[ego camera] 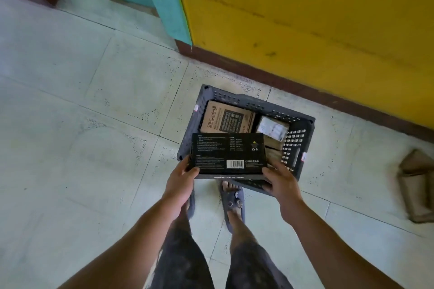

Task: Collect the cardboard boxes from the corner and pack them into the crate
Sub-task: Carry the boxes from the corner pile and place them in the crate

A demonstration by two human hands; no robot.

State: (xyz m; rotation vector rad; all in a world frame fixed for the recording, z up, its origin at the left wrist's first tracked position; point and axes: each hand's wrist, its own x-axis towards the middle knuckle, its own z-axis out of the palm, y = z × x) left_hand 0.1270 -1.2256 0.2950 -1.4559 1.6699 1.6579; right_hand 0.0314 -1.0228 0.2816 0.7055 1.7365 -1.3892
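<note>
A flat black box (227,152) with white print and a barcode hangs over the near side of a dark grey plastic crate (298,138) on the floor. My left hand (182,179) grips the box's near left corner, and my right hand (280,182) grips its near right corner. Inside the crate lie a brown printed cardboard box (226,118) at the far left, a small pale box (272,128) at the far right, and brown boxes (273,148) partly hidden under the black box.
The crate stands near a yellow wall (305,19) with a dark skirting (281,80); a teal wall corner (169,0) is to the left. Flattened brown cardboard (416,185) lies on the tiled floor at right. My sandalled feet (233,199) stand just behind the crate.
</note>
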